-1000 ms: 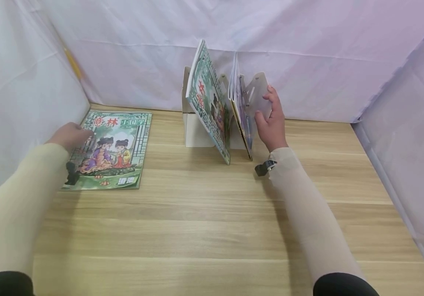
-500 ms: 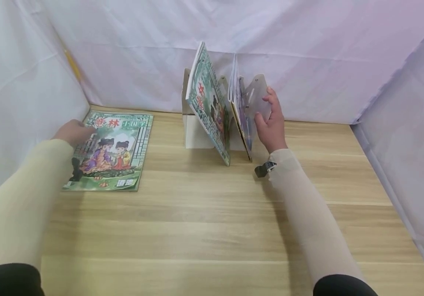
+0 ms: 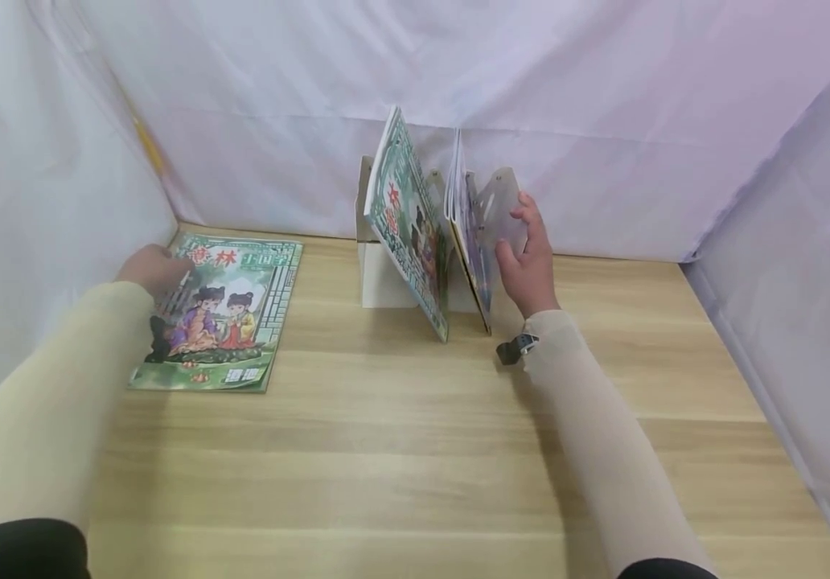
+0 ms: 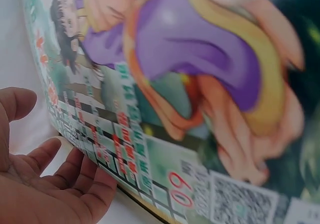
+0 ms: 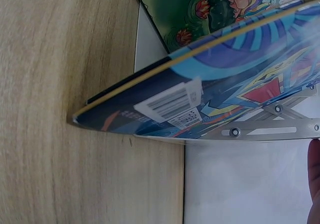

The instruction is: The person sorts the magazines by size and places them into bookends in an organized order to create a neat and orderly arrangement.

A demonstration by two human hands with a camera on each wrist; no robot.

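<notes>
A green magazine (image 3: 215,314) lying flat on the table shows red Chinese characters "意林" at the top of its cover. In the left wrist view the number "09" is printed in red near the magazine's (image 4: 190,109) edge, beside a QR code. A barcode sticker (image 5: 169,106) sits on a blue book cover; its digits are too small to read.
</notes>
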